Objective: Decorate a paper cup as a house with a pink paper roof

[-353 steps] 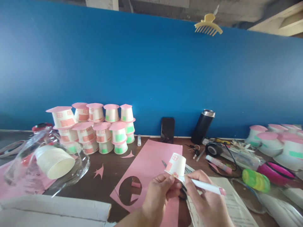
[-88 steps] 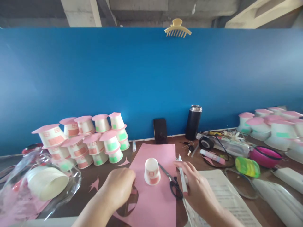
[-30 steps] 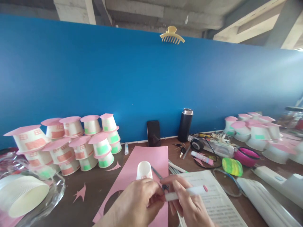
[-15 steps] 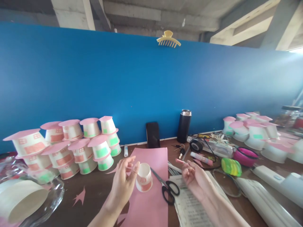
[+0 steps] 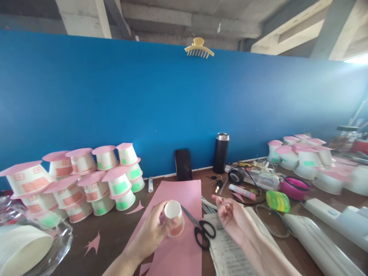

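Head view: a smooth, tapering white paper cup (image 5: 173, 210) is upside down, on or just above a flat pink sheet (image 5: 184, 257) on the dark brown counter (image 5: 115, 237). Its narrow base faces up, its wider rim down, long axis nearly upright; a reddish patch colours its wall. The left hand (image 5: 150, 234) has its grip around the cup's side. The right hand (image 5: 234, 218) is half curled; whether its grip holds anything, I cannot tell. Black-handled steel scissors (image 5: 199, 224) lie just beside the cup.
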The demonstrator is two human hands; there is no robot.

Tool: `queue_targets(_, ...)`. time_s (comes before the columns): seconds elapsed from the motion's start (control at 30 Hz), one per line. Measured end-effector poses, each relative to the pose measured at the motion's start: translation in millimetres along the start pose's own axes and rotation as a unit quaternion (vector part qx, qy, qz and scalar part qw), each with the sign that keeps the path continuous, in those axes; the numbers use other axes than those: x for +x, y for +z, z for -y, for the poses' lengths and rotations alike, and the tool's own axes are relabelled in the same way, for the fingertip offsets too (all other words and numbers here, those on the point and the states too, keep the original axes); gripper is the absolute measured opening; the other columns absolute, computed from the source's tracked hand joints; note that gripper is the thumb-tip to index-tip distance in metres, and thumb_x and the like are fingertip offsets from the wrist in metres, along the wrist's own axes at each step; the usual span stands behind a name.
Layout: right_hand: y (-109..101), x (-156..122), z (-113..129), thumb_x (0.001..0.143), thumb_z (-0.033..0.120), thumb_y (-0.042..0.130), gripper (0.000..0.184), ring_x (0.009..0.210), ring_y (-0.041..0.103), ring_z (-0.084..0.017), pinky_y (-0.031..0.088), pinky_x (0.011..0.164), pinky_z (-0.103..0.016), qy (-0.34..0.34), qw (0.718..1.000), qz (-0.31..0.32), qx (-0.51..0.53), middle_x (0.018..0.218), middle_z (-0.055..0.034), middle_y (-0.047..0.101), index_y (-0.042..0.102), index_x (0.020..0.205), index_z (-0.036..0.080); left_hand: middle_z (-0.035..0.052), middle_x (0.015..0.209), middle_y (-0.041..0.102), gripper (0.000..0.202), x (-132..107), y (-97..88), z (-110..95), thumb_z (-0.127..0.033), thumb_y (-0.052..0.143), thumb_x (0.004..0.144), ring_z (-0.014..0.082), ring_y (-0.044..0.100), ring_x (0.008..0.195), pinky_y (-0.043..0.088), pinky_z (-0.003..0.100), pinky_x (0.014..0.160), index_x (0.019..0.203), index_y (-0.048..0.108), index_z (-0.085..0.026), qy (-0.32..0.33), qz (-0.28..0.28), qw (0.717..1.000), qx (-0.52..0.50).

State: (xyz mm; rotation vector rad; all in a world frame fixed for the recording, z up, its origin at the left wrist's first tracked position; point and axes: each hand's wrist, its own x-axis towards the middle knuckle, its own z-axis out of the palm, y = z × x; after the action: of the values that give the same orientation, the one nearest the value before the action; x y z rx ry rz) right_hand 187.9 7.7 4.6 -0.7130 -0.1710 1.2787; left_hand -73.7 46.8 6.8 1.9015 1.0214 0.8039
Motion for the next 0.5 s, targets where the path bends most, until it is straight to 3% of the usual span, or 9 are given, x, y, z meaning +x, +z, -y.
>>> queue_targets(0.27,4,-2,-4,0.080,-0.001,0.051,0.017,0.039,0.050,-0.001,0.051,0.041,-0.009,0.061,0.997,-0.024,-0.042,0.070,-0.0045,0.067,0.063,0.084,0.009,0.0050,0.105,0.068,0.051,4,-6.0,-12,-0.057,0.054,0.085,0.0237,0.060,0.102,0.046,0.033,0.094,0.119,0.060,-0.019,-0.051,-0.022,0.991,-0.118)
queue_targets(0.5,14,-23,-13,0.080,0.016,0.069,0.016,0.043,0.048,-0.003,0.041,0.038,-0.010,-0.006,0.974,0.048,-0.221,0.063,0.0041,0.061,0.067,0.095,0.013,0.0053,0.091,0.067,0.044,-1,-3.8,-13,-0.051,0.055,0.087,0.0218,0.060,0.092,0.047,0.035,0.088,0.110,0.065,-0.016,-0.079,-0.005,0.956,-0.283)
